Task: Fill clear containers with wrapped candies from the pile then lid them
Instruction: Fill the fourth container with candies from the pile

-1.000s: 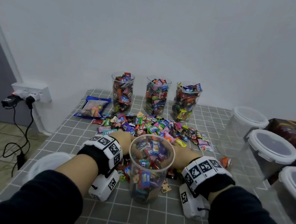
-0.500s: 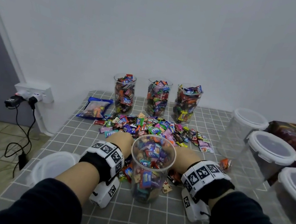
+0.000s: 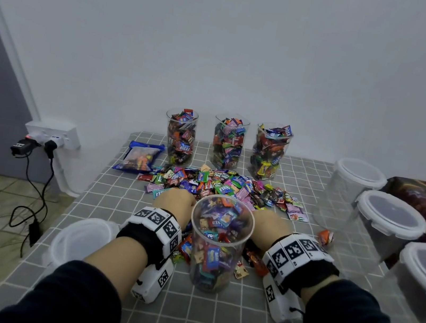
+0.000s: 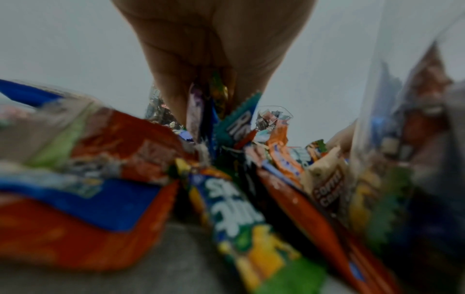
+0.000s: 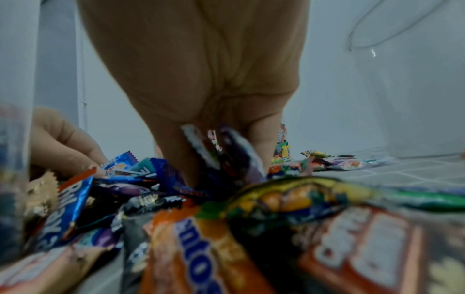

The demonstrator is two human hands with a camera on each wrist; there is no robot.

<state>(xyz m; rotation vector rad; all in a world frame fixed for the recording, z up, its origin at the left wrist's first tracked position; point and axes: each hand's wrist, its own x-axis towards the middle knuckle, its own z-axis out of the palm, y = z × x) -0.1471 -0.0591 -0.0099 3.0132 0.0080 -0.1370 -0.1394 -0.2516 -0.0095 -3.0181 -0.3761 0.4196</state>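
Fingers of the left hand [image 4: 214, 49] pinch a few wrapped candies [image 4: 201, 111] in the pile [image 3: 219, 187]; the right hand [image 5: 201, 79] grips its own bunch. Between them stands the nearly full cup [image 3: 218, 246]. Better to lift each handful clear over the rim before letting go. Wrappers read "elaxa", perhaps "Coffee Candy", then "Mentos", though blurred.

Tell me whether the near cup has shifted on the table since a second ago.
No. The near cup still stands the same way below the candy pile.
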